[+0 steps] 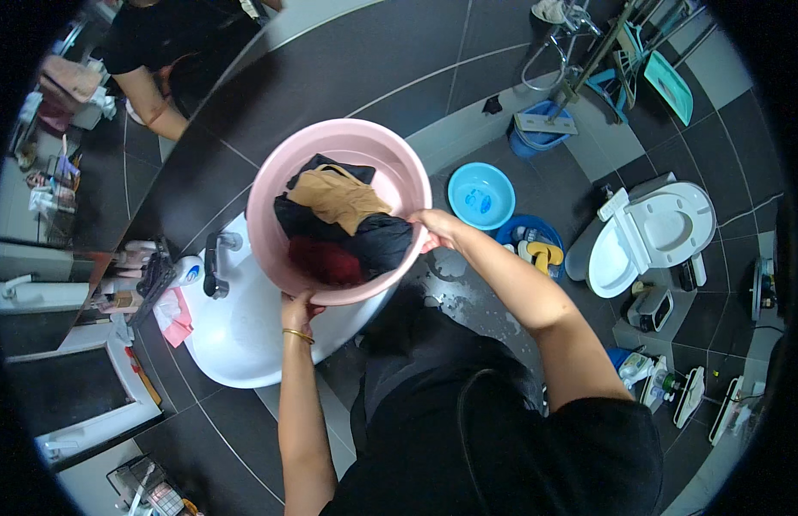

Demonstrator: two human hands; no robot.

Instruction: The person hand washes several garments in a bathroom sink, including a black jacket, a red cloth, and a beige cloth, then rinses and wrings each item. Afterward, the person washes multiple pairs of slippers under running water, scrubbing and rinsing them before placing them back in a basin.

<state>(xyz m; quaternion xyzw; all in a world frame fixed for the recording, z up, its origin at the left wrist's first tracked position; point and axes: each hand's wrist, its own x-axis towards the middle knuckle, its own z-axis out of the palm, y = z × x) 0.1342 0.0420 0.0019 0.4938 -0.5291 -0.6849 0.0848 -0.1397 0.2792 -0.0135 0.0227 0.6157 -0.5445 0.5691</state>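
Both my hands grip a pink plastic basin (270, 193) by its rim. My left hand (299, 315) holds the near edge and has a gold-coloured bangle at the wrist; my right hand (437, 229) holds the right edge. In the basin lie a tan garment (337, 197), dark garments (382, 242) and a dark red cloth (324, 261), bunched together. The basin covers part of a white washbasin (241, 342); whether it rests on it I cannot tell. A dark faucet (213, 266) stands at the washbasin's left.
On the floor to the right are a light-blue basin (481, 193), a dark-blue tub (557, 274) with yellow slippers, and a blue mop bucket (534, 143). A white toilet (670, 222) stands farther right. The floor (453, 293) looks wet. A mirror (147, 148) hangs at upper left.
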